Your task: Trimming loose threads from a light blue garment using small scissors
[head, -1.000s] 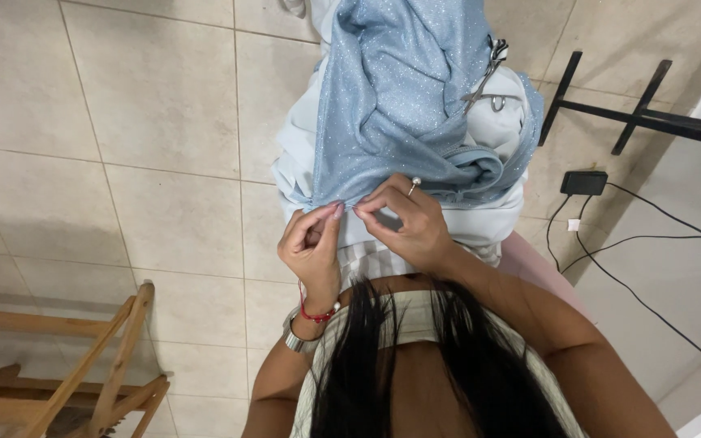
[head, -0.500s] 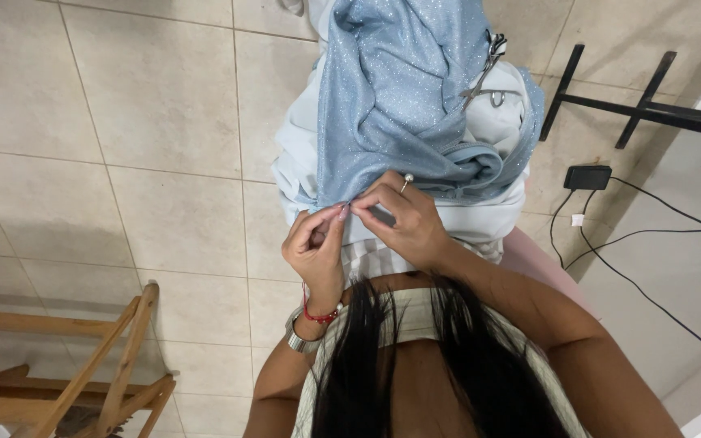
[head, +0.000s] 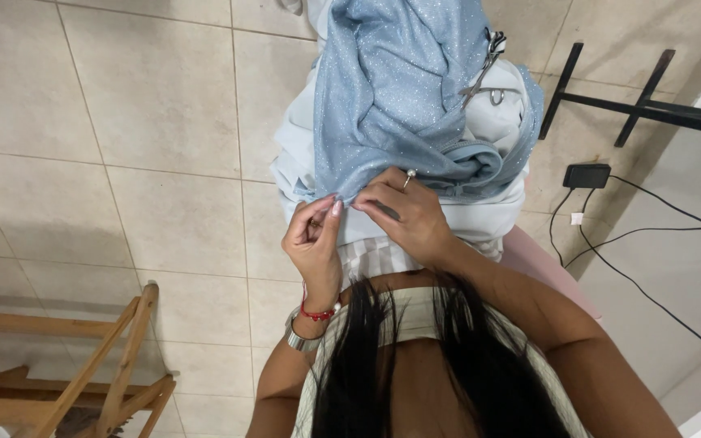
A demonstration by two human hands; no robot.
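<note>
Two hands meet at the near hem of a sparkly light-blue fabric (head: 399,89), which drapes over a pile of white cloth (head: 298,154) in front of the person, above the beige tiled floor (head: 123,122). The fabric lies much as it did half a second ago; its folds and the pile beneath look unchanged. A folding wooden stand (head: 115,365) sits at the lower left, and a black metal frame (head: 642,101) crosses the upper right, with a small black adapter (head: 587,174) and its cables on the floor below it. The right hand (head: 403,215) holds its place, fingers curled and pressing the hem's edge, a ring on one finger. The left hand (head: 314,239), red bracelet and watch at the wrist, has shifted only slightly; its thumb and forefinger are pressed together, pinching the hem just beside the right hand. Scissors (head: 480,73) rest on the fabric's far side.
</note>
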